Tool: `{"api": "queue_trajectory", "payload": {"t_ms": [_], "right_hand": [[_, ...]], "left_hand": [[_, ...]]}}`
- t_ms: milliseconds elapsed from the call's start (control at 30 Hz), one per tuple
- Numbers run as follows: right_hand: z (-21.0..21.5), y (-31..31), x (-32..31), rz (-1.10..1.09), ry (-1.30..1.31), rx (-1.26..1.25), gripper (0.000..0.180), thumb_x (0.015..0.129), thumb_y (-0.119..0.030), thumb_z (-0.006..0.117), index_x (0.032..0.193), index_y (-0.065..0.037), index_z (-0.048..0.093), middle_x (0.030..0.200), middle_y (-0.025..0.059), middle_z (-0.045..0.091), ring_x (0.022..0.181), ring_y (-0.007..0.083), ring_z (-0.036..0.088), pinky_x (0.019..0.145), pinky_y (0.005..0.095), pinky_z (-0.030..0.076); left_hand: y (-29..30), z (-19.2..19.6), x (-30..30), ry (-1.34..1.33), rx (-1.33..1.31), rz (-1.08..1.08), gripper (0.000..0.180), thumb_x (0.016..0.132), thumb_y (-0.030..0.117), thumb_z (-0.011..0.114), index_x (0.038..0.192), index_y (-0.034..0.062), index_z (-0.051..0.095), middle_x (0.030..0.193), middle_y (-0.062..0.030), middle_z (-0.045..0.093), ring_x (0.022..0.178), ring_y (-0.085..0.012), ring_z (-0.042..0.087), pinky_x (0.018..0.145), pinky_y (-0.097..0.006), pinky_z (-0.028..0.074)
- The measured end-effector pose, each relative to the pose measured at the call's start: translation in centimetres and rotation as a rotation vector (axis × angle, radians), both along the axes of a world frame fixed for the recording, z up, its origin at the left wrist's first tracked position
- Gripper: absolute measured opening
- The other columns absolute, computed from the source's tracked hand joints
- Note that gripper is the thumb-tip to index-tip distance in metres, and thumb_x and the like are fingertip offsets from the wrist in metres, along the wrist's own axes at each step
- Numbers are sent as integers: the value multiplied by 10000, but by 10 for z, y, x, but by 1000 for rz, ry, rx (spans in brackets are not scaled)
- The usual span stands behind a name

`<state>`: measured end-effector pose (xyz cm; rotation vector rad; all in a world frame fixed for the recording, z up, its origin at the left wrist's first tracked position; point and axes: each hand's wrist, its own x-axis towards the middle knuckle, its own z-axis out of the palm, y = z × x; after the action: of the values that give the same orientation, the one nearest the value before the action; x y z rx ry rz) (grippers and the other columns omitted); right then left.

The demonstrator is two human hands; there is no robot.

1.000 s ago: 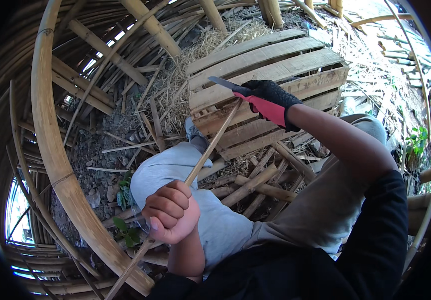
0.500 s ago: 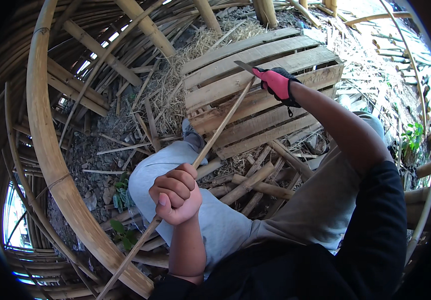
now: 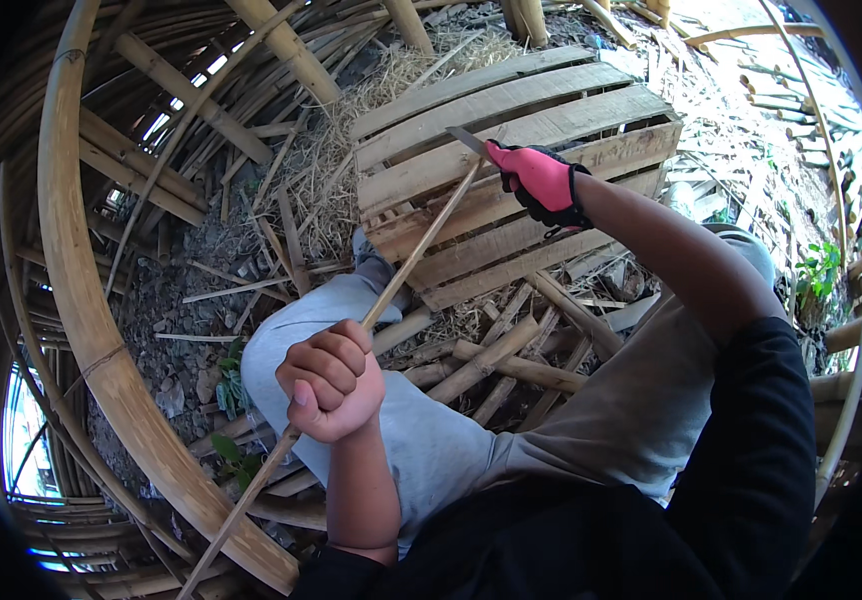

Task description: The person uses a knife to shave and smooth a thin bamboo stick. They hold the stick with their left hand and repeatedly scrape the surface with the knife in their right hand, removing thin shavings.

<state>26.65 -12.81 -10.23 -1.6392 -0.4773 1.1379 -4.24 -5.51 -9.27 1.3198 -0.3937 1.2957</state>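
Note:
My bare left hand (image 3: pixel 331 382) is closed in a fist around a long, thin bamboo strip (image 3: pixel 417 250). The strip slants from the lower left, past my fist, up to the wooden slatted pallet (image 3: pixel 491 110). On my right hand (image 3: pixel 543 182) is a pink and black glove, its fingers wrapped round a knife whose handle they hide. The knife's blade (image 3: pixel 468 141) points up and left, close by the strip's far end; whether the two touch I cannot tell. Both hands are over my bent legs and the pallet.
A thick curved bamboo pole (image 3: pixel 86 290) arches along the left. Cut bamboo pieces (image 3: pixel 491 362) lie between my legs. Straw (image 3: pixel 366 120) and rubble (image 3: pixel 166 320) cover ground beside the pallet, with green leaves (image 3: pixel 819 268) at the right. Bamboo bars stand behind.
Both hands have shifted slightly left, the strip and knife with them. The gloved hand is also a little lower. The surroundings have slid slightly left in the view too.

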Motion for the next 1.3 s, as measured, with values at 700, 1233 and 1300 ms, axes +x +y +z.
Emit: {"api": "queue_trajectory", "payload": {"t_ms": [700, 1233, 1300], "right_hand": [[7, 18, -1, 44, -186, 5, 624, 920, -708, 529, 686, -132, 484, 561, -28, 410, 394, 92, 338, 380, 282, 261], [-7, 15, -38, -110, -152, 73, 581, 929, -666, 554, 719, -126, 513, 539, -29, 405, 397, 92, 337, 390, 290, 250], [9, 2, -37, -27, -145, 9, 590, 927, -683, 542, 708, -136, 507, 522, -34, 390, 382, 87, 325, 377, 286, 244]], "left_hand": [[8, -3, -7, 1, -36, -24, 530, 957, 220, 440, 500, 154, 180, 422, 28, 222, 416, -134, 160, 516, -326, 202], [6, -4, -5, 16, -46, 1, 465, 924, 224, 392, 515, 169, 177, 443, 44, 217, 448, -112, 130, 551, -312, 193], [7, -2, -10, 15, -63, -10, 470, 923, 228, 393, 515, 172, 167, 440, 46, 207, 447, -114, 127, 547, -312, 188]]}}
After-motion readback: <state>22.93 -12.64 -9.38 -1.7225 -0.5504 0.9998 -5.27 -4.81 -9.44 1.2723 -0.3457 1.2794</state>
